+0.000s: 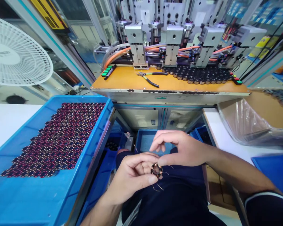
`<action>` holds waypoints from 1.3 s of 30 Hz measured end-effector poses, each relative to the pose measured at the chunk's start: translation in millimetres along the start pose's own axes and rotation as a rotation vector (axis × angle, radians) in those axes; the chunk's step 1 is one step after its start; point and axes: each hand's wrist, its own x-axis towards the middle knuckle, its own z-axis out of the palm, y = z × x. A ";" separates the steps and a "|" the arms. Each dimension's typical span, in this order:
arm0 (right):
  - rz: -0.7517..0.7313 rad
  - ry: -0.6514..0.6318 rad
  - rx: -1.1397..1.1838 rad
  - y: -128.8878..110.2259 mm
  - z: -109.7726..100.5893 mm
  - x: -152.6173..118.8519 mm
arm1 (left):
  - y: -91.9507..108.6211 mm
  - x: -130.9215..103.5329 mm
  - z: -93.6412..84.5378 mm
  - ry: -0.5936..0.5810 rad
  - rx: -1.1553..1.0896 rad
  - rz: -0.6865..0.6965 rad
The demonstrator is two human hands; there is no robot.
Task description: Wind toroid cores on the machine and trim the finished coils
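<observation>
The person's left hand (132,177) had a small black-and-copper ring with thin wire ends (156,170) pinched, while the right hand (180,149) kinda hovered curled, thumb at its edge.

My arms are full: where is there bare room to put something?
Bare: the orange bench between markers and pliers; near end of the blue tray, below its rings. Crowded: the bench's right rear, packed with black parts.

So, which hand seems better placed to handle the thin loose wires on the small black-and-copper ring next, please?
Probably the right hand: its fingers are parted beside the ring, while the left hand holds it.
</observation>
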 end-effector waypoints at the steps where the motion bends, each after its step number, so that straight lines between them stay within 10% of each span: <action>1: -0.024 -0.035 0.002 0.4 1.9 3.3 | -0.3 0.2 0.6 -0.009 -0.009 -0.023; 21: -0.140 0.031 -0.038 5.5 22.6 14.9 | 2.0 -2.7 0.5 0.042 0.198 -0.039; 29: 0.136 0.262 -0.027 -1.3 20.9 3.2 | -2.8 -5.0 -3.4 0.198 0.249 0.130; 39: 0.456 0.125 0.090 -16.7 15.2 -8.6 | -3.9 -1.6 -0.9 0.200 0.263 0.206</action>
